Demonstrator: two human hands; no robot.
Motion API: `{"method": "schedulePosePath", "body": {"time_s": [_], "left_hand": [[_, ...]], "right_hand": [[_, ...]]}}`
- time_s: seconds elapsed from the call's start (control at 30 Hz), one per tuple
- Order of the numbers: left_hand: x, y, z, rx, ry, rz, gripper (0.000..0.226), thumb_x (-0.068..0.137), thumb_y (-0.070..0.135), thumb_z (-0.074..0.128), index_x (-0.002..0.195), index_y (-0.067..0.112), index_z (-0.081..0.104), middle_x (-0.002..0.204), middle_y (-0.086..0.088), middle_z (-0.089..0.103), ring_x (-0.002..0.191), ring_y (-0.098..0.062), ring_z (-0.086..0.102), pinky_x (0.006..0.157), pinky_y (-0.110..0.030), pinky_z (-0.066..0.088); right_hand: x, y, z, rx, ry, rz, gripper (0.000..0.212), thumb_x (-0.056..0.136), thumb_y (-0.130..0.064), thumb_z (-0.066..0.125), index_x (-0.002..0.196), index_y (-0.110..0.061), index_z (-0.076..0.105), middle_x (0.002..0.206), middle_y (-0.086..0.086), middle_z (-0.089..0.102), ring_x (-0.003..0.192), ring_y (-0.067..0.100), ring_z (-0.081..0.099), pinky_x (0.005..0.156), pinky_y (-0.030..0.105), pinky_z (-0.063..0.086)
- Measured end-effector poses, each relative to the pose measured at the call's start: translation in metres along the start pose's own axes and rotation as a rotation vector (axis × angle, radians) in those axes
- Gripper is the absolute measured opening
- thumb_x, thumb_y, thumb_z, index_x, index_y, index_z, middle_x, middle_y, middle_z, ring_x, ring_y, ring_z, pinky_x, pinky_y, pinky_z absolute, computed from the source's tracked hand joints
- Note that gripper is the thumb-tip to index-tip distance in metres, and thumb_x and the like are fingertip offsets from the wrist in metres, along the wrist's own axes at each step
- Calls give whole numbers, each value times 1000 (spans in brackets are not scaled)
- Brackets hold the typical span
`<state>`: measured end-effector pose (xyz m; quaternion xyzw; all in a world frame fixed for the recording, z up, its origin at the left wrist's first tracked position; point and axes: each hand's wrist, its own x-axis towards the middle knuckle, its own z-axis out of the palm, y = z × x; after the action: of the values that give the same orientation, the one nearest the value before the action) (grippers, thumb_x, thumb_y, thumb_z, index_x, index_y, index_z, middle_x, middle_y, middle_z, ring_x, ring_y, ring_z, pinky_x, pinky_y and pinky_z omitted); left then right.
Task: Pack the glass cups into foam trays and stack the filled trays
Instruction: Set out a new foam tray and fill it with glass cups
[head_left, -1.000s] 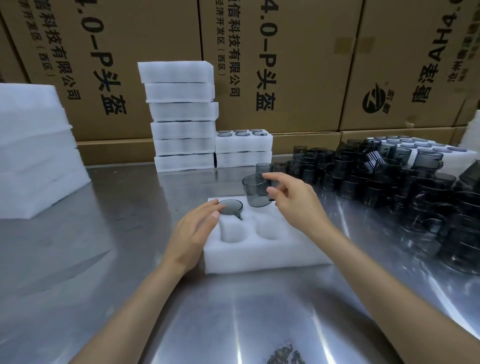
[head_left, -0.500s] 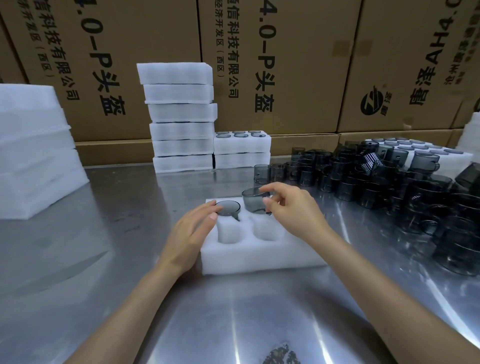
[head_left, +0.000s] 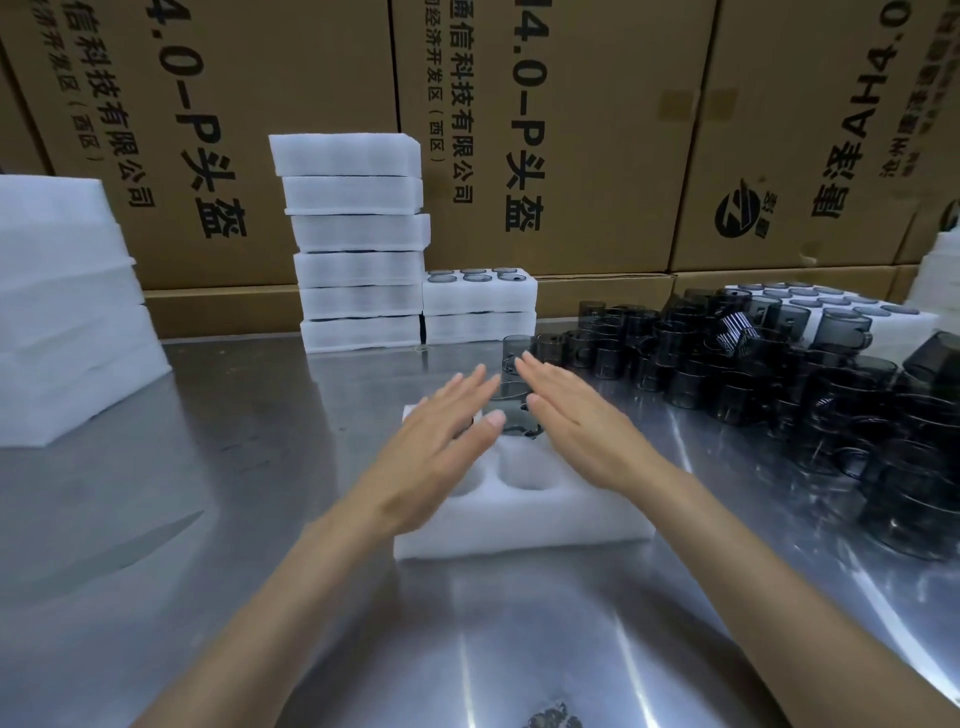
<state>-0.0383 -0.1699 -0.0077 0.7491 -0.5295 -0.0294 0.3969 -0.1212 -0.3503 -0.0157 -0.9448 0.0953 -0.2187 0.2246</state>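
Both hands are flat and spread out over the foam tray (head_left: 524, 519) sitting in the middle of the steel worktop (head_left: 208, 519). The left hand (head_left: 441, 441) has straight fingers laid over the tray's far left corner, and the right hand (head_left: 571, 421) is the same deal, palm down over the far right part, neither one gripping anything. Between them you can see a smoky grey glass cup (head_left: 511, 415) seated in one of the far pockets, its top sticking up a bit above the foam; can't tell whether the palms are actually touching it. The two near pockets of the tray look bare. Off to the right there's a big loose pile of cups (head_left: 779, 374) on the worktop, and behind that another white tray (head_left: 893, 322) with cups in it. At the back, a tall stack of foam trays (head_left: 358, 244) stands just beside a short stack (head_left: 480, 306) with cup rims showing on top. More foam (head_left: 62, 312) is piled at the left edge, and cardboard boxes (head_left: 545, 130) run along the back.
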Motion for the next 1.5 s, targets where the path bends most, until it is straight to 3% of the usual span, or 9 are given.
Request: {"method": "schedulePosePath", "body": {"time_s": [0.07,0.17,0.37,0.53,0.73,0.93,1.13,1.27,1.5], "left_hand": [[8,1,6,112,-72,-27,61,90,65,23,145,40,14,154,24,3,135,16,-4,105,-8,-9],[13,-4,9,228,-130,-104,60,98,52,25,150,29,9,157,18,-2,141,5,-5,116,-24,-4],[11,-8,11,468,-222,-146,56,98,50,24,150,29,19,157,17,11,144,-1,1,116,-31,0],[12,-9,11,502,-220,-149,57,96,50,27,150,31,19,157,18,12,144,-1,3,118,-32,2],[4,-9,19,525,-53,-79,54,96,48,33,147,31,28,155,16,21,142,-3,16,114,-29,9],[-8,0,14,288,317,112,35,90,33,44,116,26,66,123,18,61,114,-1,53,92,-11,33],[-14,4,14,465,267,402,29,86,29,48,88,17,74,101,5,71,87,-19,66,83,-31,50],[-14,2,19,553,196,345,35,85,34,43,72,17,70,78,6,70,65,-20,64,50,-30,49],[-14,0,21,544,281,307,34,83,33,46,62,16,66,73,8,69,63,-17,64,44,-30,48]], "right_hand": [[0,2,1,-50,-43,11,50,100,-39,31,149,-36,18,154,-25,11,142,-3,6,109,23,10],[-1,0,-2,-134,-40,43,51,98,-36,37,147,-35,25,153,-24,19,142,-2,10,110,30,20],[-4,-10,-1,-312,-78,134,42,93,-36,35,132,-35,51,147,-11,39,137,11,30,97,34,32],[-3,-12,-3,-311,-78,145,42,93,-37,33,127,-35,56,145,-18,41,129,16,40,79,28,28],[-8,-11,0,-226,-51,159,37,94,-39,35,119,-26,60,144,-20,42,126,14,43,80,31,33],[-5,-6,-5,-4,138,147,39,96,-37,43,133,-28,52,137,-12,52,129,10,42,102,33,35],[10,15,-18,226,272,270,30,93,-27,47,119,-31,61,119,-13,62,109,7,54,83,26,41],[41,19,-13,210,218,306,28,90,-25,47,111,-32,64,112,-11,64,103,11,57,78,29,44],[122,18,20,-106,-84,346,39,95,-21,34,128,-22,54,133,3,54,119,27,49,95,37,44]]}}
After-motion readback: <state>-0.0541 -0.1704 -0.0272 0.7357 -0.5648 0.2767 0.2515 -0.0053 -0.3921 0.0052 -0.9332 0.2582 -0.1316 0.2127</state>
